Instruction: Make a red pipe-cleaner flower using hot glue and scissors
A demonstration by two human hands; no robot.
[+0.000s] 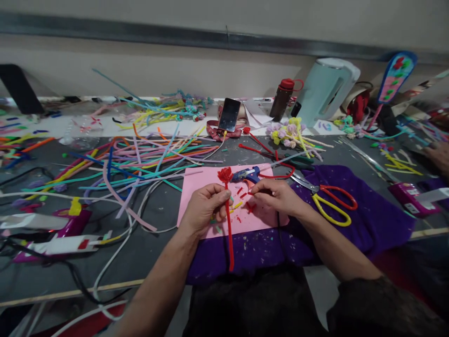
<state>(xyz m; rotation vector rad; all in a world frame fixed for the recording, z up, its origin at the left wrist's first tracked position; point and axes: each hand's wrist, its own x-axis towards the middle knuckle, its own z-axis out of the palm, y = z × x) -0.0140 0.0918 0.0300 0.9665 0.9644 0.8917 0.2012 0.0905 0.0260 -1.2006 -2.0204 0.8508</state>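
Note:
My left hand (206, 208) pinches a red pipe-cleaner flower (225, 175) just under its bloom, and the red stem hangs down past the fingers. To the right, my right hand (277, 194) has thumb and forefinger closed on a short red pipe-cleaner piece (250, 193), only the tip of which shows. Beneath both hands lies a pink sheet (189, 187) scattered with red, yellow and green snippets. A blue hot glue gun (250, 174) rests on the sheet behind the hands, its nozzle near the bloom.
Scissors (328, 196) with red and yellow handles lie on a purple cloth (379, 210). Loose pipe cleaners (157, 154) cover the left side. Behind stand a phone (229, 114), a bottle (281, 100) and a kettle (324, 91). Another person's hand (438, 152) appears at far right.

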